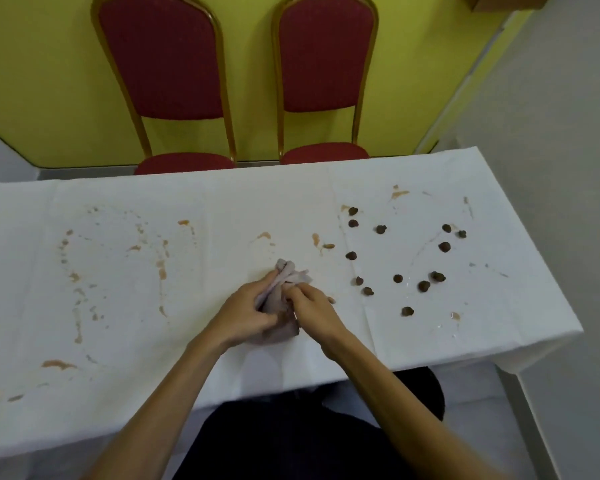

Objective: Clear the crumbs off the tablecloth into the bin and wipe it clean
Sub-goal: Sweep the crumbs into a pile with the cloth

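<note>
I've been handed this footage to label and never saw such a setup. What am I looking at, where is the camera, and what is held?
There is no machine here: a person works with bare hands. The single picture comes from a wide-angle camera worn on their head, looking forward and down, so both forearms reach in from below. The left hand and right hand together hold a crumpled pale cloth on a white tablecloth. Right of the hands lie scattered dark brown crumbs; orange-brown smears mark the tablecloth, mostly on the left. Beyond the table stand two red chairs against a yellow wall. No bin shows in this view.
</note>
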Motion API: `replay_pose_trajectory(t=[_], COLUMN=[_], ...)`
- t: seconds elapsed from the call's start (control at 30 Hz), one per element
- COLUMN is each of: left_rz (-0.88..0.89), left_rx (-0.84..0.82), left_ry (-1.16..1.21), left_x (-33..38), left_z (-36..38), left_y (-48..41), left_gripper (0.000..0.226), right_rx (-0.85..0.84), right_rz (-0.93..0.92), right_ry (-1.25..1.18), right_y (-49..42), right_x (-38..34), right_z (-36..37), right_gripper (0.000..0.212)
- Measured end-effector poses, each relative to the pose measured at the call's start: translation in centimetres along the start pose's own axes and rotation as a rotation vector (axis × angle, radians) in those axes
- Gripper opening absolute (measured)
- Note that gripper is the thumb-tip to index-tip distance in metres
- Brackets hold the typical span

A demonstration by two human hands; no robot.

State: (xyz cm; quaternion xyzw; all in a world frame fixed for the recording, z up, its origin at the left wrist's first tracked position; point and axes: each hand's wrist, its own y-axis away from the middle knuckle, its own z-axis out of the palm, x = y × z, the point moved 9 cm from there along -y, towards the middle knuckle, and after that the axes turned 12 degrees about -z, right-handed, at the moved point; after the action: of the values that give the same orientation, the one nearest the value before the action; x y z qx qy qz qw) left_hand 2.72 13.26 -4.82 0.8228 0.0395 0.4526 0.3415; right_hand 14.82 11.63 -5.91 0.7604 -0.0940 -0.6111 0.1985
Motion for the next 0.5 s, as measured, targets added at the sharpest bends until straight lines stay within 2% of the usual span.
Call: replay_pose_trajectory(t=[0.1, 0.17, 0.37, 0.5], left_rz=[-0.096, -0.157, -0.142, -0.081], left_rx=[0.226, 0.300, 0.364, 0.385], left_ry=[-0.145, -0.200, -0.148, -0.176], left_x=[-1.0, -1.8, -2.1, -1.2], left_z=[-1.1, -0.9, -0.8, -0.7], left_y=[-0.7, -0.9, -1.3, -2.2], left_gripper=[0.080, 0.085, 0.088, 0.067], right_rx=[-0.004, -0.003, -0.026, 0.021], right_rz=[-0.010, -0.013, 0.014, -0.020], right_ry=[-0.039, -0.041, -0.089, -0.059], right_y=[0.1, 0.2, 0.5, 0.1], right_x=[-0.2, -0.3, 0.1, 0.0], right_z=[-0.2, -0.1, -0.1, -1.3], right_gripper=[0.033, 0.037, 0.036, 0.033])
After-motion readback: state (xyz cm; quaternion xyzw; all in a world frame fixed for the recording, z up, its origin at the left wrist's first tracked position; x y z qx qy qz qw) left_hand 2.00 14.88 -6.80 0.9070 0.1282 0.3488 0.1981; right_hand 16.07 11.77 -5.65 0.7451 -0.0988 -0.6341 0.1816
